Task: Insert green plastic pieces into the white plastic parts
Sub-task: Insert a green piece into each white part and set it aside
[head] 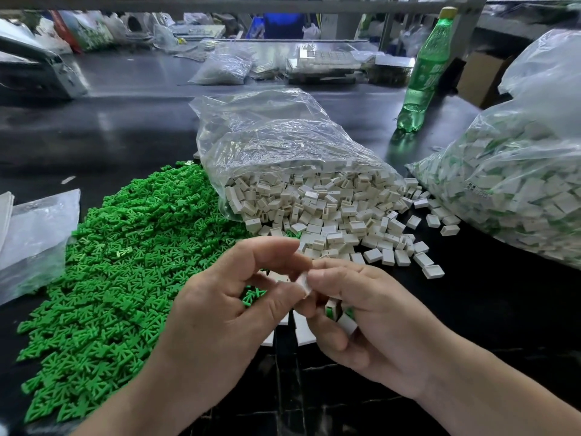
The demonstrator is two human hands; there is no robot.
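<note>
Head view: a person's left hand [226,306] and right hand [364,325] meet low over a dark worktable [132,121], with one white part [304,284] between them.
Fingers: both thumbs and forefingers pinch the white part from opposite sides. The right hand's lower fingers curl around a few assembled parts [334,309] that show green at their open ends.
Step in hand: it looks like a green piece is being seated in the white part. The piece itself is hidden by the fingertips.
Doing it well: the likely approach is to hold the shell steady with its open end toward the insert, line the piece up squarely, and press straight in until it sits flush. A skewed push could jam it. The parts in the right palm could slip out, so that grip should stay firm.
Green pieces [125,262]: a broad heap of small, flat, branching shapes in bright matte green lies on the table left of the hands. A few green pieces show beneath the left palm, but whether they are held cannot be told.
White parts [330,215]: small hollow off-white rectangular shells, open at one end, spill from a clear bag [276,140] just beyond the hands.
Finished stock: a second bag [518,184], at right, appears to hold white parts with green showing inside.
Also on the table: a green bottle [424,73] stands behind.
</note>
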